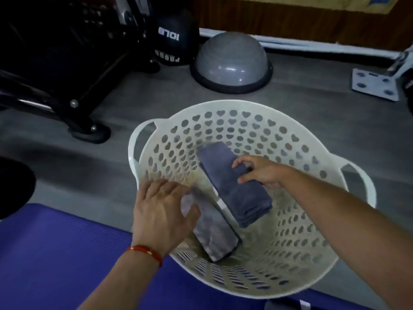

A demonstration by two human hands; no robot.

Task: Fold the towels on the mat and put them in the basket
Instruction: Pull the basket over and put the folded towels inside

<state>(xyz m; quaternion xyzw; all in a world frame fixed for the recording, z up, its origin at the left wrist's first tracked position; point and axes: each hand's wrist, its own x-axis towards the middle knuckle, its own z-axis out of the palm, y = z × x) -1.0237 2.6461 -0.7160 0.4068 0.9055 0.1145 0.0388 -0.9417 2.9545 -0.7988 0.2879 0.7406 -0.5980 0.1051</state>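
A white plastic basket (252,108) with heart-shaped holes stands on the grey floor, its near edge over the purple mat (62,253). Inside lie two folded grey-blue towels. My right hand (261,172) pinches the upper folded towel (237,186) near its middle, fingers and thumb curled round its edge. Spread with straight fingers, my left hand (163,209) rests over the top end of the lower folded towel (214,233), which lies against the basket's near-left wall. A red string bracelet is on my left wrist.
A grey half-dome balance trainer (232,63) sits behind the basket. Black exercise equipment (67,63) and a dark weighted ball (172,39) stand at the back left. A white metal base plate (375,85) is at the right. Wooden wall panelling runs along the back.
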